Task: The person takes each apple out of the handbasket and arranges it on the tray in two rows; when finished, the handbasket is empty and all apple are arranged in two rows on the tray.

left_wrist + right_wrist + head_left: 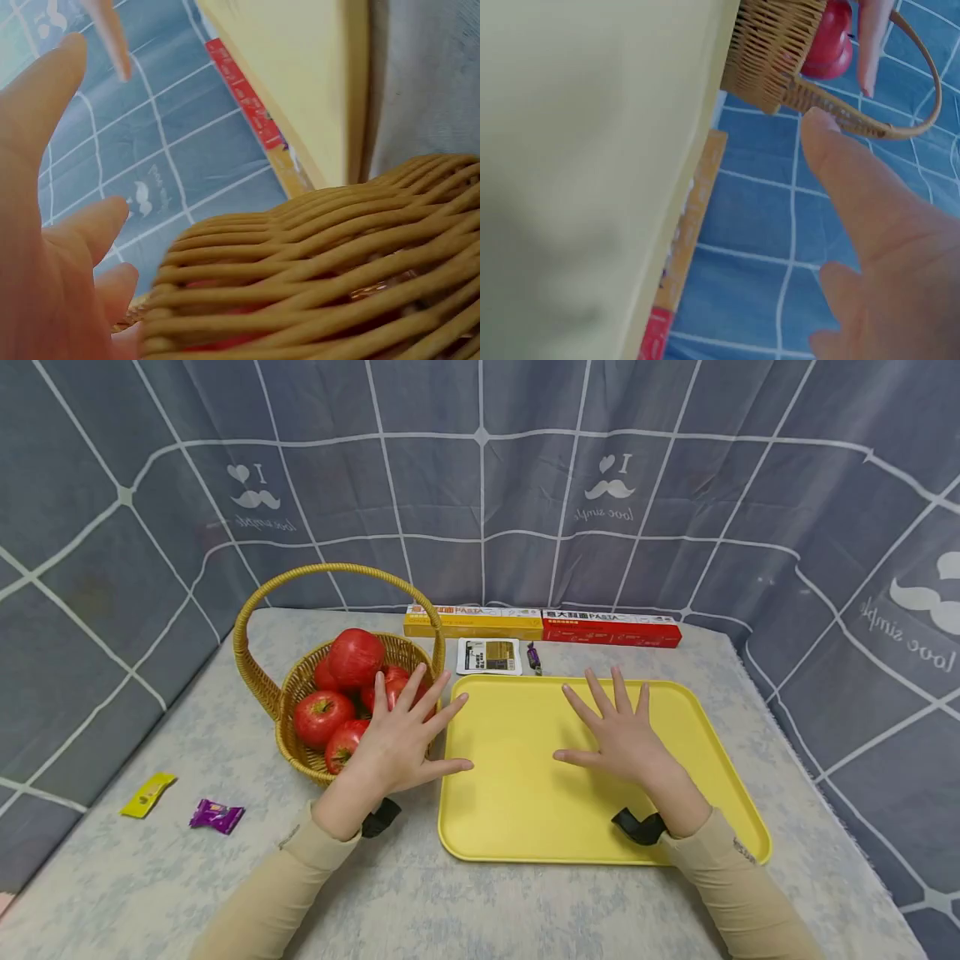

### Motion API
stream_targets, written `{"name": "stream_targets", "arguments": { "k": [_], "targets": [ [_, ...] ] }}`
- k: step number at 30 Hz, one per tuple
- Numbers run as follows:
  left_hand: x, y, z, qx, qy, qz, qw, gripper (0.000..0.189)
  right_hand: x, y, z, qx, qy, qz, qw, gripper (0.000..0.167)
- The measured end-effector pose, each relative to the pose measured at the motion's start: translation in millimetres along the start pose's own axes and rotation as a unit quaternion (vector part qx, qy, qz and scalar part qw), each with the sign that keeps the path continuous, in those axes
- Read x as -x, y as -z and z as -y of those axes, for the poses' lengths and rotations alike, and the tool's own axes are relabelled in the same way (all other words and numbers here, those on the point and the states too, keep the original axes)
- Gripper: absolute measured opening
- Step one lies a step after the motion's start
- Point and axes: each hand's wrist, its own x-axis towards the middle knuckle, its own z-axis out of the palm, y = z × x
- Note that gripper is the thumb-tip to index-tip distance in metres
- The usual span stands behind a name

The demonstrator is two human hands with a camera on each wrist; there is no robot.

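Observation:
With fingers spread wide, the left hand point(397, 739) hovers over the right side of a wicker basket point(288, 758) full of red apples point(322, 718). Nothing is held in it. The right hand point(626, 739) is spread the same way above a yellow tray point(517, 793), also holding nothing. In the left wrist view the woven basket wall point(315, 262) lies close beside the left hand point(45, 247). The right wrist view has the right hand point(885, 225) over the pale tray surface point(577, 150), its thumb pointing toward the basket.
Behind the tray stand a yellow pasta box point(472, 625) and a red pasta box point(611, 631). A white-and-gold packet point(489, 657) and a small purple candy point(534, 658) lie before them. At left are a yellow wrapped candy point(148, 795) and a purple one point(217, 816). Grey curtains point(480, 485) surround the table.

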Motion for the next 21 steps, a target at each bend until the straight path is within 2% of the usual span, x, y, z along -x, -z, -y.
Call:
{"name": "stream_targets", "arguments": {
  "k": [4, 8, 11, 13, 15, 17, 21],
  "targets": [
    [6.0, 7.4, 1.7, 0.016, 0.008, 0.000, 0.9998, 0.088, -2.6, -4, 8, -0.040, 0.033, 0.014, 0.9986, 0.096],
    [20.5, 14.5, 6.6, 0.025, 0.010, -0.014, 0.9995, 0.088, -6.0, -8, 22, -0.093, 0.065, 0.030, 0.9930, 0.091],
    [35.9, 17.0, 12.9, 0.048, 0.010, -0.040, 0.9980, 0.088, -10.6, -6, 34, -0.129, 0.083, 0.043, 0.9873, 0.085],
    [46.4, 16.8, 18.4, 0.070, 0.011, -0.071, 0.9950, 0.087, -15.6, -3, 42, -0.146, 0.094, 0.045, 0.9837, 0.079],
    [56.1, 14.4, 25.1, 0.103, 0.016, -0.109, 0.9886, 0.085, -21.8, 2, 50, -0.169, 0.107, 0.041, 0.9789, 0.073],
    [64.9, 10.7, 32.3, 0.130, 0.022, -0.156, 0.9790, 0.081, -29.2, 6, 57, -0.196, 0.116, 0.035, 0.9732, 0.067],
    [80.2, 1.4, 46.7, 0.156, 0.034, -0.260, 0.9523, 0.075, -45.0, 12, 73, -0.278, 0.142, 0.017, 0.9499, 0.058]
  ]
}}
